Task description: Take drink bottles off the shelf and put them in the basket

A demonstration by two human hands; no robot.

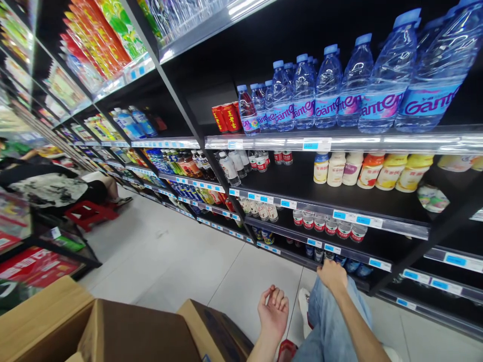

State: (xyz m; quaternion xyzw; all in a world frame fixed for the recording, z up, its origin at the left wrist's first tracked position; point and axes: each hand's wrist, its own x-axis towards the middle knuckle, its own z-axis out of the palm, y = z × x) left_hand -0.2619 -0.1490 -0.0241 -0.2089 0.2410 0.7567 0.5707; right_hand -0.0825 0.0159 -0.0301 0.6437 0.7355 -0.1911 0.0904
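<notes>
My left hand [273, 309] hangs over the floor beside my leg, its palm turned up and its fingers loosely bent. Nothing lies in it. On the knee of my blue jeans [326, 322] rests my right hand [334, 275], fingers lying over the cloth and holding nothing. Ahead stands a black shelf unit. Large water bottles [326, 90] fill its upper shelf beside red cans [226, 118]. Yogurt drink bottles [368, 171] line the shelf below. Lower down are small clear bottles with red labels [330, 224].
An open cardboard box [139, 332] stands at my lower left, with another carton [219, 329] next to it. A person [49, 183] sits on a red stool [90, 213] farther along the aisle. Grey floor tiles [162, 251] run between the shelves and a display at left.
</notes>
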